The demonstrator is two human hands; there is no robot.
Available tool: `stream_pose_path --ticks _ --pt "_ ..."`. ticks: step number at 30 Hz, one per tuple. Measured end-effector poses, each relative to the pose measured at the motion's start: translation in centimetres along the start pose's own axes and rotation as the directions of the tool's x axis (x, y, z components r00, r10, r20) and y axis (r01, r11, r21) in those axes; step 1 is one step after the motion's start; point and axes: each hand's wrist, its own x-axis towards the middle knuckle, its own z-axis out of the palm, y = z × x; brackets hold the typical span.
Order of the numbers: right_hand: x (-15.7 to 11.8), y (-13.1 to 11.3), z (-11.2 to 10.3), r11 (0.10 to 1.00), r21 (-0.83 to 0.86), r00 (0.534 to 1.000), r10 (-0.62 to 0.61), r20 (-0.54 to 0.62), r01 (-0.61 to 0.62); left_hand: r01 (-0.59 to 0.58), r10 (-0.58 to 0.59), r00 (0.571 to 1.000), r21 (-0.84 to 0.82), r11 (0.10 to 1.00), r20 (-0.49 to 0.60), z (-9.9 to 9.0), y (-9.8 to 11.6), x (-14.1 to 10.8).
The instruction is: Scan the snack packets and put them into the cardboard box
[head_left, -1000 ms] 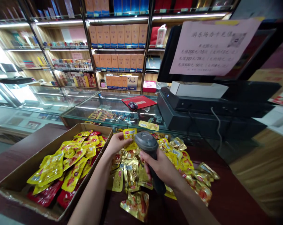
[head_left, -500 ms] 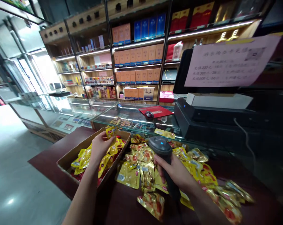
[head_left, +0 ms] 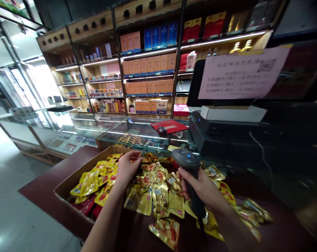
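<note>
The bare right hand closes firmly around the grip of a dark grey, pistol-shaped plastic scanner, whose broad head tilts toward 11 o'clock and shows a small blue light. A thin black cable drops from the end of the grip toward 6 o'clock.

At 9 o'clock from that hand, the bare left hand is loosely curled, a narrow gap between thumb and fingers, over the edge of a shallow brown cardboard box. The box lies mostly at 8 o'clock from the left hand, filled with glossy yellow plastic packets over some red plastic packets.

Between the hands, shiny gold foil packets overlap on the dark red-brown desk; one crumpled pouch sits at 7 o'clock from the scanner grip. More gold pouches lie at 4 o'clock, beyond the right forearm.

Farther out, at 11 o'clock, a dark mouse rests on a flat red mat atop a glass display case. At 1 o'clock, a pink printed paper sheet covers a black monitor, above a white open carton.
</note>
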Motion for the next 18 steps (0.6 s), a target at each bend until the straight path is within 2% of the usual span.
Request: stream_pose_path --ticks 5,13,16,18 --pt "0.4 -0.6 -1.5 0.999 0.036 0.996 0.024 -0.084 -0.021 -0.013 0.013 0.992 0.002 1.0 0.123 5.9 -0.4 1.3" --pt "1.1 -0.5 -3.0 0.991 0.117 0.983 0.084 -0.162 -0.065 -0.099 0.076 0.962 0.072 0.992 0.264 14.6 -2.7 3.9" --pt "1.1 -0.6 -3.0 0.987 0.133 0.979 0.108 -0.172 -0.085 -0.123 0.077 0.946 0.127 0.984 0.316 17.0 -2.9 4.3" --pt "1.1 -0.6 -3.0 0.986 0.137 0.979 0.114 -0.167 -0.092 -0.15 0.083 0.93 0.166 0.975 0.357 17.6 -2.6 4.1"
